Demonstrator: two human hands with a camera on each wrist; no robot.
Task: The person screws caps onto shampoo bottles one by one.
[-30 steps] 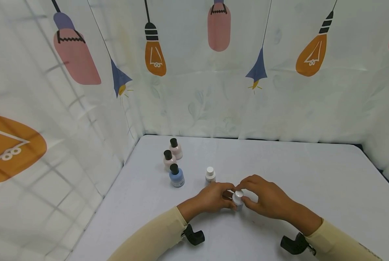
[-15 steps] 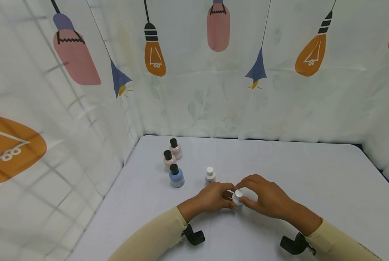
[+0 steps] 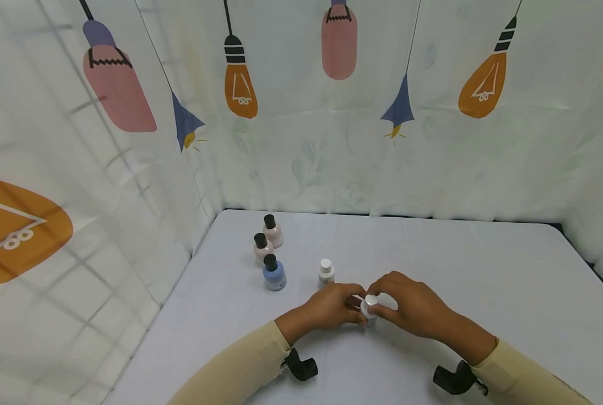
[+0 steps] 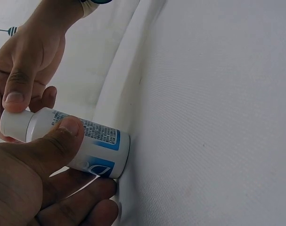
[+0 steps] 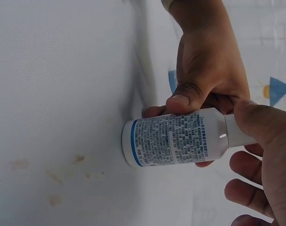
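A small white bottle (image 3: 367,319) with a blue-banded printed label stands upright on the white table. My left hand (image 3: 332,306) grips its body, thumb on one side and fingers round the other. At the top, my right hand (image 3: 417,306) pinches the white cap (image 4: 14,125) between thumb and forefinger. The cap sits on the bottle's neck. In the right wrist view the dense small print of the label (image 5: 171,139) faces the camera, and the other right fingers (image 5: 249,195) stay off the bottle.
A second white-capped bottle (image 3: 325,271) stands just behind my left hand. Farther left are a blue bottle (image 3: 274,277) and two pale pink ones, the nearer pink bottle (image 3: 262,253) and the farther pink bottle (image 3: 273,233), all black-capped. A printed curtain (image 3: 301,140) hangs behind the table.
My right thumb has shifted slightly left across the cap, with small finger movements there. The left hand and the bottle have stayed in place.
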